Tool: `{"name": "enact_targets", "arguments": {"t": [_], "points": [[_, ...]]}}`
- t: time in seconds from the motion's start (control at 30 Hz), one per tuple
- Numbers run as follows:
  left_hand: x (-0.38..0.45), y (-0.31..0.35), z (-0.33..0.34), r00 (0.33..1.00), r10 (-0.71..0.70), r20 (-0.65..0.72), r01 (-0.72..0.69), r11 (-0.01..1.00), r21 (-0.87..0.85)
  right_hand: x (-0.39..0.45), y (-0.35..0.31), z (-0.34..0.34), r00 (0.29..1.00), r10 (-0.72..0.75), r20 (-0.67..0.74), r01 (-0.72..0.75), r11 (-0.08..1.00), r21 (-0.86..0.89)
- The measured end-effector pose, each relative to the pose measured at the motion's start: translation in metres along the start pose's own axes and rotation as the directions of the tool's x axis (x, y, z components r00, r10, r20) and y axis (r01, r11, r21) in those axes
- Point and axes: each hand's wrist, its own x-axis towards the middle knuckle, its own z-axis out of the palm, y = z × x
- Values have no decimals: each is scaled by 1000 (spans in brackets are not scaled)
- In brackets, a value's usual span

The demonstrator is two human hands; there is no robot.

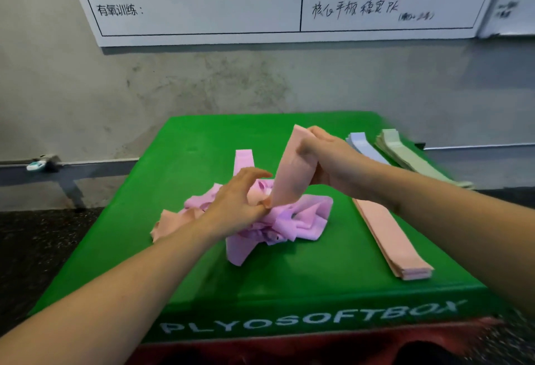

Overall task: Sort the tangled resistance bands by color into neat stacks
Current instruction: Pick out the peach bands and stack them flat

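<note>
A tangled heap of pink bands [301, 220], with some peach bands mixed in, lies in the middle of the green soft box [289, 272]. My right hand [327, 159] holds the upper end of a peach band [292, 167] that rises out of the heap. My left hand [240, 199] pinches the same band's lower end against the pile. A neat peach stack [390, 240] lies to the right. Further back right are a light blue stack [363, 144] and a pale green stack [405, 153].
The box stands against a grey wall with a printed whiteboard [260, 2] above. A metal rail [66, 166] runs along the wall at left. Dark floor [34, 249] surrounds the box; a red layer [318, 344] shows under its front edge.
</note>
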Motion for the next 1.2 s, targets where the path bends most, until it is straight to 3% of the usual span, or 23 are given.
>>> {"name": "enact_targets", "arguments": {"t": [0.13, 0.27, 0.43, 0.57, 0.73, 0.9, 1.07, 1.2], "points": [[-3, 27, 10, 995, 54, 87, -55, 998, 5, -18, -4, -18, 1000, -7, 13, 7, 1000, -7], [-9, 57, 13, 987, 1, 159, 30, 980, -194, -32, -6, -37, 1000, -22, 21, 22, 999, -27], [-9, 105, 5, 1000, -18, 17, 24, 859, -511, -56, -13, -52, 999, -38, 25, 40, 997, -69], [-5, 133, 3, 997, -30, -78, -23, 803, -596, -68, -17, -61, 998, -70, 6, 70, 995, -74], [-3, 159, 2, 994, -52, -101, -26, 767, -642, -77, -19, -64, 987, -144, -71, 137, 986, -92], [-6, 181, 1, 991, -77, -109, -22, 715, -698, -85, -11, -66, 986, -129, -109, 134, 990, 40], [-5, 194, -3, 983, -160, -91, 30, 625, -780, -98, 15, -67, 991, -116, -59, 122, 987, 106], [-5, 201, -2, 971, -239, -15, 117, 527, -842, -106, 30, -64, 982, -130, -139, 142, 987, 78]]}}
